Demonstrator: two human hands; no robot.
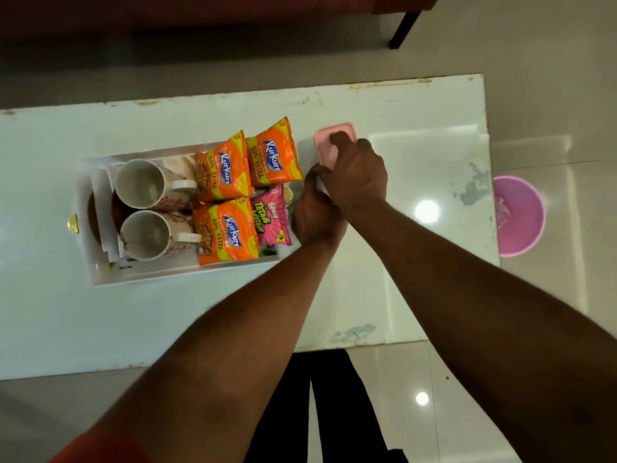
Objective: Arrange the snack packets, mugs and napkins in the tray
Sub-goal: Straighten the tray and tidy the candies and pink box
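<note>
Gripping a pink lidded box (325, 152) with both hands, on a white surface (66, 312). Right hand (359, 175) on top of the lid, fingers (337, 138) curled down onto it. Left hand (317, 212) at the near left corner of the box, fingers (314, 172) bent round its edge, tips hidden under the right hand.

Just left of the fingers, a white tray (187, 274) with a gold handle (73, 223) at its far-left end. In the tray end nearest the fingers, four snack packets side by side: a pink Bingo packet (270, 215) closest to the left fingers, an orange Kurkure packet (273, 155) beyond it, then two more Kurkure packets (222, 168) (223, 230) further left. Further from the fingers, two patterned mugs (143, 183) (148, 235), one beyond the other, handles turned toward the packets. Under and beside the mugs, white napkins (100, 192), partly covered.

Well right of the fingers, off the surface and down on the tiled floor, a pink bin (519, 215).
</note>
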